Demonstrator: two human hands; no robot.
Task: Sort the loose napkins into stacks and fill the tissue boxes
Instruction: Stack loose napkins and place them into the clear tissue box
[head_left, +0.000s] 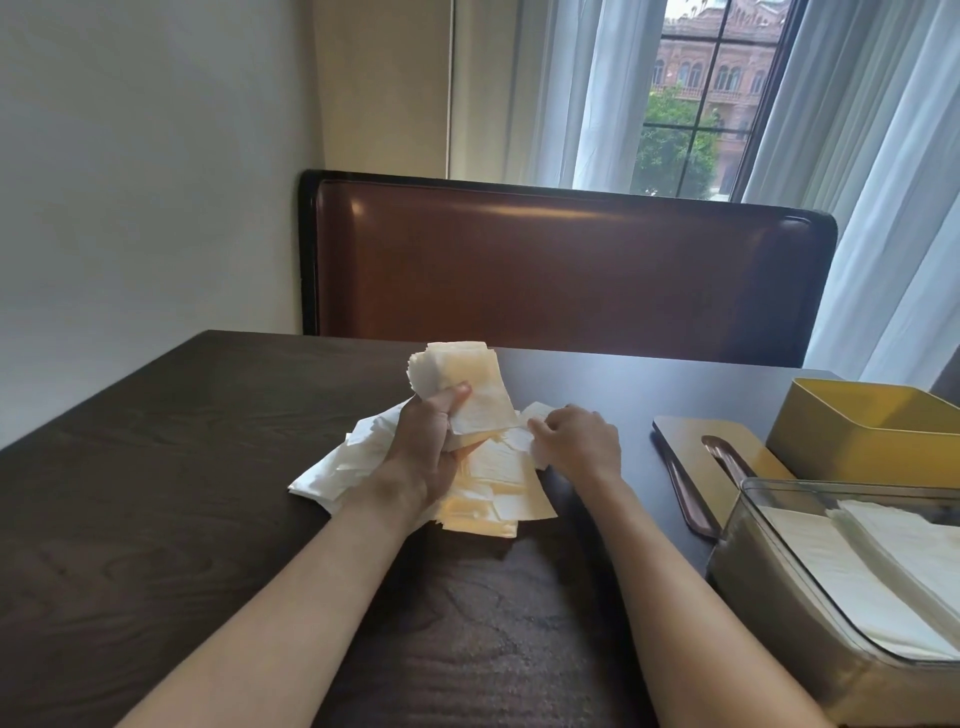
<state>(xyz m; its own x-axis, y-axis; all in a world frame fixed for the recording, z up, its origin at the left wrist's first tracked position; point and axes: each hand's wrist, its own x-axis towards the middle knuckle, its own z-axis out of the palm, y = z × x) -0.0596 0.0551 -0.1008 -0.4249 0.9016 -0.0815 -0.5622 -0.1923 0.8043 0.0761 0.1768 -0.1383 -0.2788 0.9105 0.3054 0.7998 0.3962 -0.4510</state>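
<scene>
a gathered stack (460, 387) is clenched in the left hand (431, 447); a loose napkin (535, 415) is pinched by the right hand (582, 441), seemingly to be added next.

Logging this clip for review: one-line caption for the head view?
Left hand grips a napkin stack while right hand picks at the loose pile; tissue boxes wait right.

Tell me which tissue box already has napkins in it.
The nearer clear-walled box at the table's right edge holds white napkins. The yellow box behind it shows none, its slotted lid lying off beside it.
</scene>
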